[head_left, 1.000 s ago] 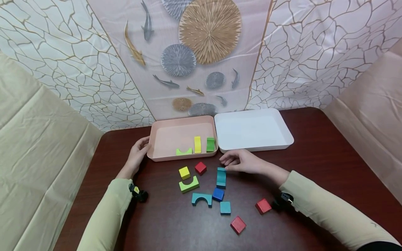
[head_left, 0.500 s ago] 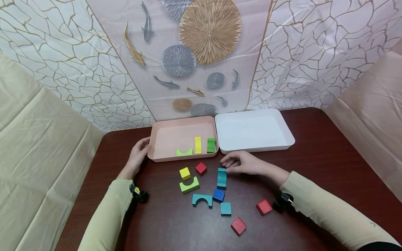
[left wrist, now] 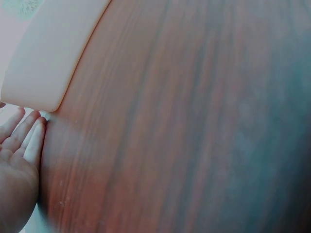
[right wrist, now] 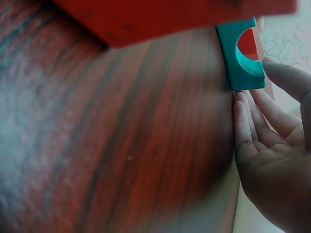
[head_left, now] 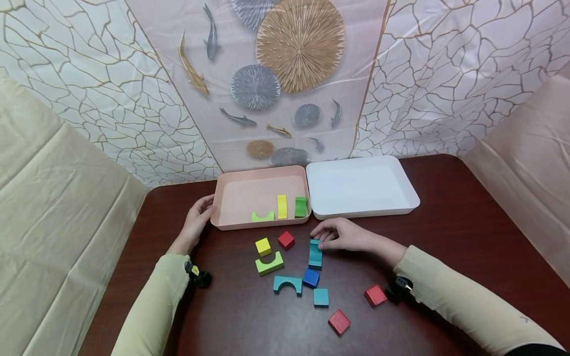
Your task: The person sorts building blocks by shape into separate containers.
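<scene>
My left hand (head_left: 196, 220) rests at the left end of the pink tray (head_left: 240, 185), its extended fingers right at the tray's wall in the left wrist view. My right hand (head_left: 345, 235) is at the far end of a teal arch block (head_left: 315, 257) on the table. In the right wrist view the thumb tip (right wrist: 272, 63) is right at the block's cutout, and the other fingers reach past its end, loosely bent. Inside the pink tray stand a light green arch block (head_left: 262, 217), a yellow block (head_left: 282, 206) and a green block (head_left: 300, 207).
A white tray (head_left: 362, 185) adjoins the pink one. Nearer lie a yellow cube (head_left: 263, 246), red cubes (head_left: 286, 240), a lime arch block (head_left: 269, 264), another teal arch block (head_left: 287, 283), a blue cube (head_left: 310, 278) and a teal cube (head_left: 321, 297).
My right hand has shifted slightly left, bringing thumb and fingers over the far end of the teal arch block. The left hand and the blocks stay put; the head view shifts slightly.
</scene>
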The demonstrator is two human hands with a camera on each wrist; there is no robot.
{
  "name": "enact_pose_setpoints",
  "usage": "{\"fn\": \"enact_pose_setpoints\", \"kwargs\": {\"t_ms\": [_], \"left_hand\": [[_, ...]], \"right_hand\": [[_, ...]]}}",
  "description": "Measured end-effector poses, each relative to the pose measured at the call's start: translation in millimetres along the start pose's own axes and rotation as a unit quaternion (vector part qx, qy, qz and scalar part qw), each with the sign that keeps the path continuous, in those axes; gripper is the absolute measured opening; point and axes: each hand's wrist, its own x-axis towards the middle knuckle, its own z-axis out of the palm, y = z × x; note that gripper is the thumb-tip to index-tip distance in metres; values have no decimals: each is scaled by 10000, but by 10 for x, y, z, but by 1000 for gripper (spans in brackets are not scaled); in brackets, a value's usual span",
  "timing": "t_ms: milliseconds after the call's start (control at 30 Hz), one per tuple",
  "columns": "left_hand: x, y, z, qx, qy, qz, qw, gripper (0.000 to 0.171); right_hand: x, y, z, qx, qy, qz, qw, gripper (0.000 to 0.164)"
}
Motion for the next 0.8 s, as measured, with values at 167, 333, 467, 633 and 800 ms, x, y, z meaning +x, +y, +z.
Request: {"fn": "enact_pose_setpoints", "kwargs": {"t_ms": [167, 333, 467, 633, 800], "left_hand": [[6, 13, 3, 22, 23, -44, 10000, 57], [4, 24, 0, 56, 17, -68, 10000, 57], [-6, 30, -1, 37, 5, -56, 10000, 57], [-15, 36, 3, 31, 23, -42, 10000, 57], [-8, 21, 3, 53, 14, -23, 10000, 57]], "right_hand": [[-2, 18, 12, -120, 62, -46, 9999, 32], [-1, 32, 24, -244, 117, -88, 9996, 29], [9, 33, 36, -310, 161, -67, 9994, 27], [24, 51, 51, -329, 213, -65, 9992, 25], [20, 62, 54, -309, 243, -52, 9992, 24]]}}
